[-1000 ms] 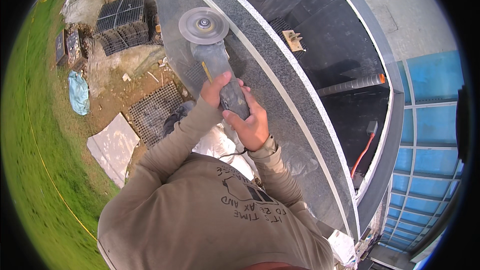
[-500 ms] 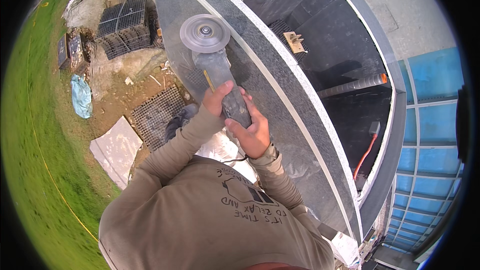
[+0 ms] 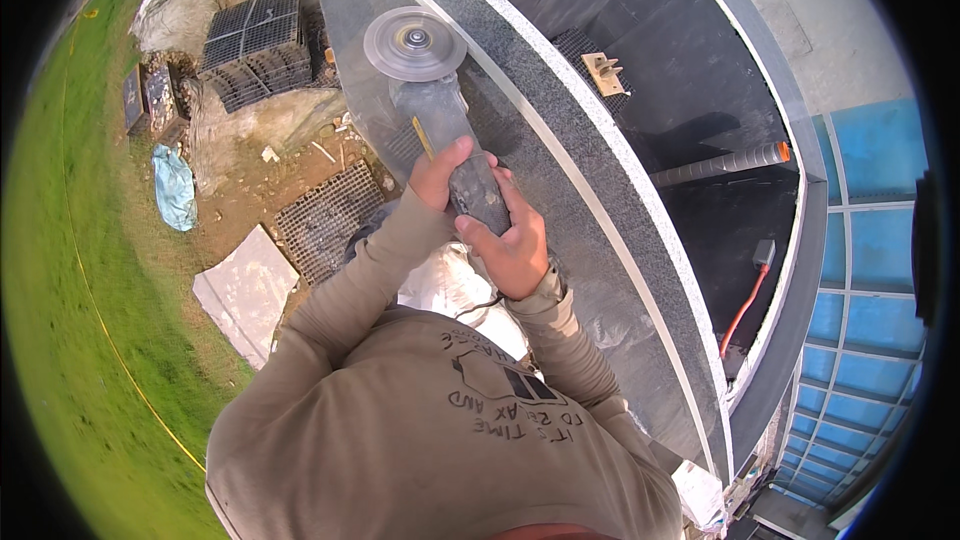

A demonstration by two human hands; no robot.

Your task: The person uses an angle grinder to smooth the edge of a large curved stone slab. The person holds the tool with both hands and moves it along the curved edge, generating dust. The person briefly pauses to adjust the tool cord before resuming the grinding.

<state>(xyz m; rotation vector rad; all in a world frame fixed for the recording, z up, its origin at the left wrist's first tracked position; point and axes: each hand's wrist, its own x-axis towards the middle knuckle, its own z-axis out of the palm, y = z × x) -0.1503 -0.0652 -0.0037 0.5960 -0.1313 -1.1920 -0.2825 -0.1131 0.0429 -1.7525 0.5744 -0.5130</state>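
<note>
My left hand (image 3: 435,175) is closed around the middle of a dusty grey angle grinder (image 3: 425,105). A thin yellow strip (image 3: 423,137) sticks out beside that hand. My right hand (image 3: 517,250) grips the rear of the grinder's body, thumb on top. At its far end the round cutting disc (image 3: 415,43) looks blurred, as if spinning. The disc lies over the near grey stone face of a curved wall (image 3: 620,270) with a pale stripe along it. Whether the disc touches the stone I cannot tell. A dark cord (image 3: 478,308) runs below my right wrist.
Inside the curved wall is a black-lined basin (image 3: 690,40) with grey boxes, orange conduits and a grey pipe (image 3: 722,164). On the left lie stacked black grids (image 3: 257,45), a flat grid (image 3: 335,225), a stone slab (image 3: 247,290) and grass (image 3: 110,310). Blue panels (image 3: 875,240) stand right.
The whole view has shifted a little, so the surroundings sit slightly farther right and higher. Both hands keep their hold on the angle grinder, which has hardly moved.
</note>
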